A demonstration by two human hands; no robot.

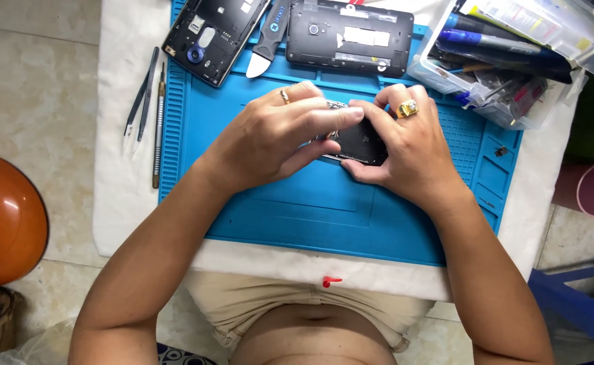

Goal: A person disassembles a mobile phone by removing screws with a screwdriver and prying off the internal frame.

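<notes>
Both of my hands meet over the middle of a blue repair mat (310, 203). My right hand (408, 152), with a gold ring, grips a small black phone part (361, 143) from the right and underneath. My left hand (276, 135), also ringed, pinches the top of the same part with thumb and fingers. A bit of metal shows at the part's upper edge. Most of the part is hidden by my fingers.
At the mat's far edge lie an open black phone frame (209, 34), a black phone back (347, 37) and a blue pry tool (266, 40). Tweezers (140, 98) and a screwdriver (158, 125) lie left of the mat. A clear tool box (506, 54) sits far right; an orange helmet (3, 216) on the floor.
</notes>
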